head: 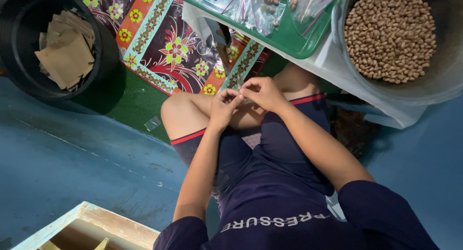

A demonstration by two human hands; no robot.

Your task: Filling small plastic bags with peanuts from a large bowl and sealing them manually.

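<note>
While hands (243,98) pinch together, peanut basin (448,71) near, floor open left.

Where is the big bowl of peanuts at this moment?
In the head view, the grey bowl of peanuts sits at the top right, beside the green tray of small clear bags, up and to the right of both hands, left and right.

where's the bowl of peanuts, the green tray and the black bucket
bowl of peanuts (436,83): head view, bare grey wall.
green tray (289,43): head view, near rim.
black bucket (21,62): head view, inner wall.
</note>
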